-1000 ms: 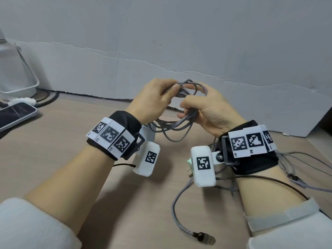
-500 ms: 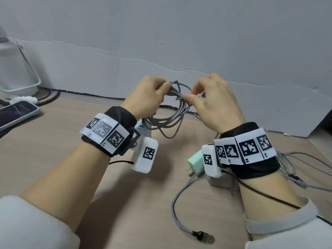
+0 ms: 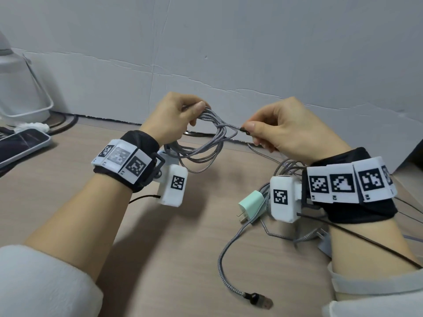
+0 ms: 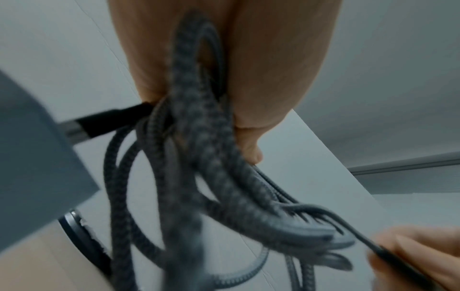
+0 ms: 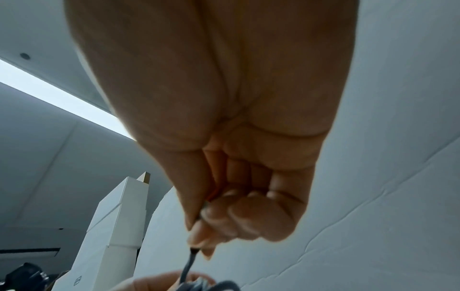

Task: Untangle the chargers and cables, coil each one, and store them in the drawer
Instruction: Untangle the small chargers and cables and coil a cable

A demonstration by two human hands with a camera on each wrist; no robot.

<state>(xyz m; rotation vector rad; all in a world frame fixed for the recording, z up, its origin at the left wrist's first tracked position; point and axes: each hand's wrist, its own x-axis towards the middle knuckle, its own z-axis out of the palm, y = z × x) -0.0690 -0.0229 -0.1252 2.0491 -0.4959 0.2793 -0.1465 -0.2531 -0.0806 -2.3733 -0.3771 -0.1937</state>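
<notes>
Pale wood surface (image 3: 68,202) carries a mint-green plastic charger plug (image 3: 250,203) at 4 o'clock. Above centre, left hand (image 3: 170,121) grip curls round a coiled grey braided cable (image 3: 206,143); right hand (image 3: 286,131) grip pinches cable's dark end connector (image 3: 244,129) w/ thumb + forefinger.
</notes>
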